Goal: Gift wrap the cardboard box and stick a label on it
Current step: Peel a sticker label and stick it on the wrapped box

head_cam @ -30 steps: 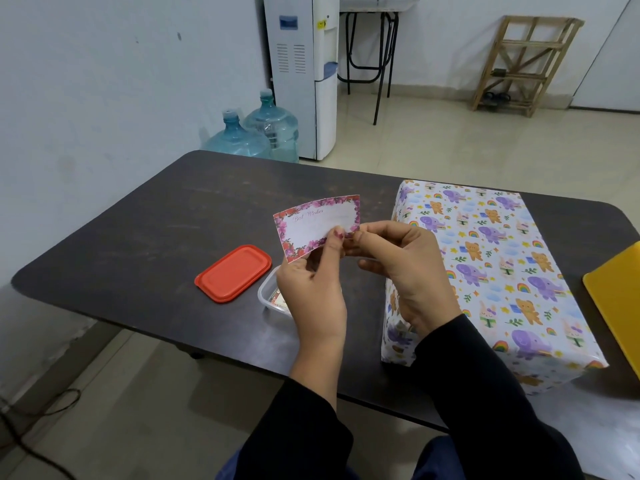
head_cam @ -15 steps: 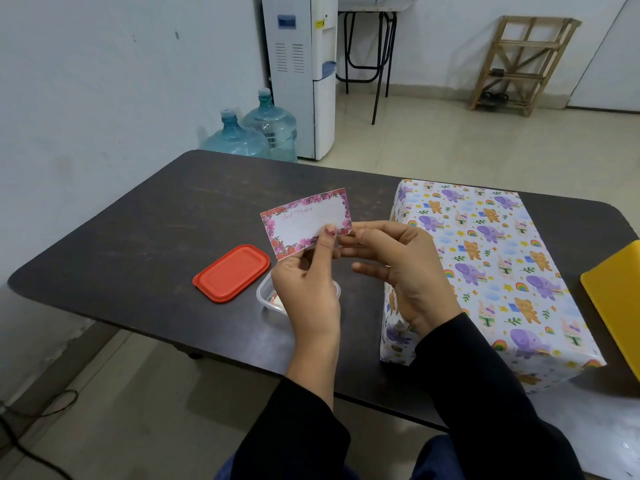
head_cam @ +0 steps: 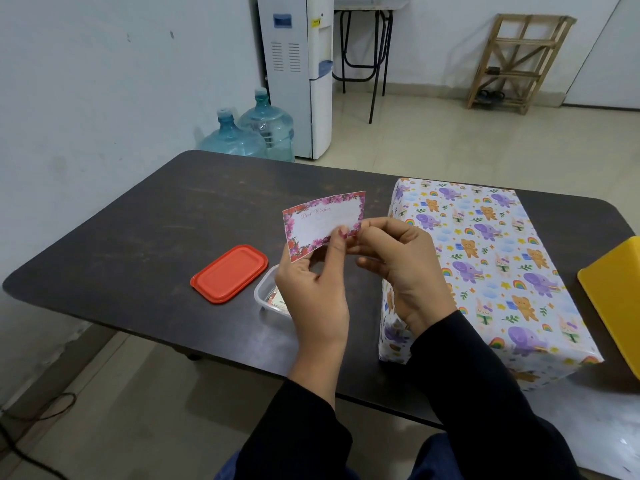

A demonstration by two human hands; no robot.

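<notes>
Labelling step: left hand (head_cam: 311, 296) and right hand (head_cam: 398, 268) pinch the floral label (head_cam: 322, 223) beside the wrapped box (head_cam: 491, 271); next, probably peel the backing.

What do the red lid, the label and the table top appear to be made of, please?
Red lid: likely moulded plastic, raised rim, dull sheen. Label: thin printed paper or sticker, curving where it is held. Table top: dark wood-grain surface, possibly laminate.
</notes>
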